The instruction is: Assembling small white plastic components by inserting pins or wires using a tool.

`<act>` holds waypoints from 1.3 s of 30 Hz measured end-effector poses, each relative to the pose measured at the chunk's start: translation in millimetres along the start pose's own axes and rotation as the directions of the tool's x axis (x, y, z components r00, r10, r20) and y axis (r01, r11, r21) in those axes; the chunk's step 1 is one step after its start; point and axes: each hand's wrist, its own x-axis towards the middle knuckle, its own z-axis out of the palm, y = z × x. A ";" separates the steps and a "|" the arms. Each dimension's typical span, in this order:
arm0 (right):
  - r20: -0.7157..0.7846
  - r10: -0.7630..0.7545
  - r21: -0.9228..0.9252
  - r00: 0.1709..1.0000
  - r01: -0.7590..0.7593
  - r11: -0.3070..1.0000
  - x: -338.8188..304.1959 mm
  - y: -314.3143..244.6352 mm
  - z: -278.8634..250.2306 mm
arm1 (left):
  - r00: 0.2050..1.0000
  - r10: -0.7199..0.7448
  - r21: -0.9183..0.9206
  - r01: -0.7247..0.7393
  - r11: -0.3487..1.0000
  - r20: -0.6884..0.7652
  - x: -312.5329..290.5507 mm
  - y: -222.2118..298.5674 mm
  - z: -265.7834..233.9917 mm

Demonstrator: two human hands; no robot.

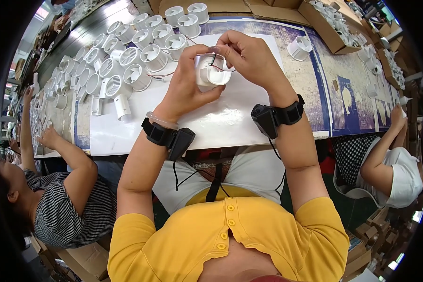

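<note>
Over the white sheet (174, 127) I hold a white plastic fan housing (216, 77). My left hand (188, 84) wraps round its left side, thumb beneath. The fingers of my right hand (249, 58) pinch together at its upper right, by a short dark piece and thin wires (214, 58); the pinched part is too small to name. A red and dark wire pair (160, 75) trails left from the housing. To the left, close by, are round white fan units (153, 58) with blades inside and a white cylindrical part (122, 108).
Many more white fan parts crowd the table's left side. A single fan unit (299, 48) stands at right. Behind it is a cardboard box (333, 28) of small white parts. Co-workers sit at left (70, 197) and right (390, 174).
</note>
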 end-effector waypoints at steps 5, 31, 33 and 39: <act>0.097 0.173 0.267 0.980 -0.193 0.944 -2.0 -10.7 -2.8 | 0.994 0.082 -0.069 -0.087 0.994 -0.074 1.6 -3.7 1.6; 0.401 0.086 0.675 0.912 -0.358 0.646 -4.1 -2.8 -18.0 | 0.997 0.057 0.042 -0.055 0.998 -0.047 5.8 6.8 -2.7; 0.369 0.132 0.726 0.920 -0.374 0.577 -3.7 -4.8 -12.8 | 0.996 0.081 0.060 -0.079 0.995 -0.035 5.8 8.8 -0.8; 0.340 0.207 0.831 0.917 -0.396 0.391 -3.4 -2.7 -7.5 | 0.996 -0.003 -0.095 -0.006 0.995 -0.093 4.9 9.6 -0.4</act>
